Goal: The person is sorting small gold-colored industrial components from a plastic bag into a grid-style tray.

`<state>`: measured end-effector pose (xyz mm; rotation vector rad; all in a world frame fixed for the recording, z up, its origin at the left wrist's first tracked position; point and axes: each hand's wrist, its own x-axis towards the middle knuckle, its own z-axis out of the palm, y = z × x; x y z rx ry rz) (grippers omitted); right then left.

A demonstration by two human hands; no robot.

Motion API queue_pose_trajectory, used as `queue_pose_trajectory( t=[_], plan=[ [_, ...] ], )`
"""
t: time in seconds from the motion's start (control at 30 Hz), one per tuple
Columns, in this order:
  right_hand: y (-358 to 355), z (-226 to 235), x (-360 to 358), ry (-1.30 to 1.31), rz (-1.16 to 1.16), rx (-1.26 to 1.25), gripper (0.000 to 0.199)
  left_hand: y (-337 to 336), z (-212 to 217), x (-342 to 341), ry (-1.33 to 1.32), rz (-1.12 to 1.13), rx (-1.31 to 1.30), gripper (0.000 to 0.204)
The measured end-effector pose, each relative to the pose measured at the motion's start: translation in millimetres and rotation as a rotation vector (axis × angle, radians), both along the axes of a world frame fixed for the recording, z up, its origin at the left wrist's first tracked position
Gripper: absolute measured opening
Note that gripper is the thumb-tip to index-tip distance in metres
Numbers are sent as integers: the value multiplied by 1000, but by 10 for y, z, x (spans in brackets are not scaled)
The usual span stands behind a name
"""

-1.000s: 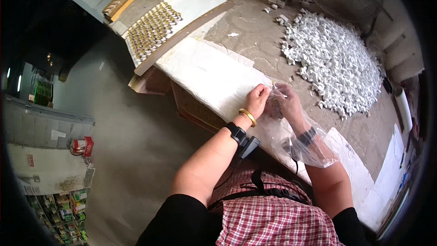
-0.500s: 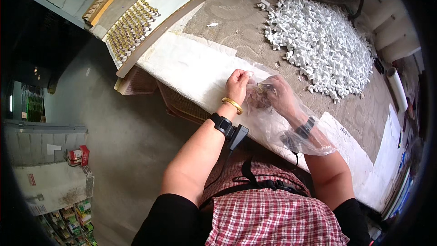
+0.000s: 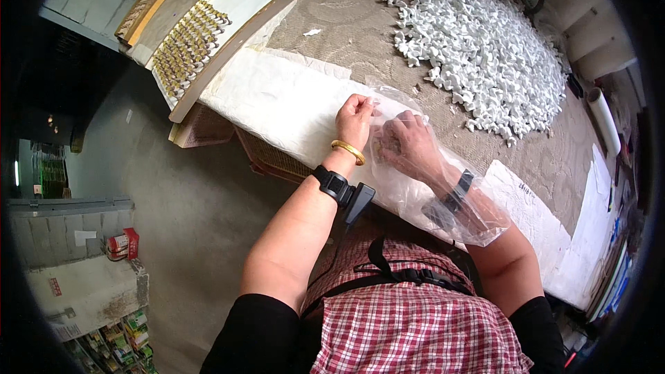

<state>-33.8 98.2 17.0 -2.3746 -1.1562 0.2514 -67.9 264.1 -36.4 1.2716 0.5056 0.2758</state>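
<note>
Both hands have drifted a little to the person's left along the bench edge since a second ago, and the camera now looks more squarely down on them; the grip on the bag looks unchanged.

Clear plastic bag point(image 3: 443, 201) sheathes the right hand point(image 3: 410, 145) and forearm like a sleeve, its open mouth trailing back past the dark wristband near the elbow. That hand sits inside, fingers curled narrow, apparently pressing a small brownish item against the film; what the item is cannot be told through the creases. Left hand point(image 3: 355, 119) is just beside it on the left, touching the bag's closed end, fingertips pinched on the plastic, probably to keep it taut while the other hand works inside. A gold bangle point(image 3: 348, 151) circles that wrist, with a black wrist device point(image 3: 334, 184) further back along the forearm.

Under both hands lies a long white sheet point(image 3: 277, 100), seemingly spread as a clean working surface over the bench. Beyond the right hand, well apart, spreads a large heap of small white pieces point(image 3: 485, 55) on the patterned bench top point(image 3: 346, 24). Far out past the left hand, a tray of small gold-coloured items in rows point(image 3: 188, 45) rests tilted at the bench's end.
</note>
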Motion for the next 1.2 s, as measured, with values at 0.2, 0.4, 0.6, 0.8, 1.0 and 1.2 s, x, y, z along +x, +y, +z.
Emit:
queue_pose_trajectory(
  t=[0.2,0.4,0.6,0.8,1.0,1.2],
  plan=[
    [-21,20,-61,25,-1,2,46,-84,184,7,37,-11,-132,11],
    [115,151,-146,29,-62,-131,45,-25,90,53,-84,-38,27,12],
    [-38,47,-56,63,34,-13,33,-2,203,52,73,43,-70,13],
    [-91,-12,-125,4,18,161,27,20,161,53,83,51,-92,12],
    [16,106,-141,16,58,-115,26,35,109,70,81,12,-79,13],
    [110,134,-159,41,37,-265,27,26,167,90,69,24,-114,13]
  ],
)
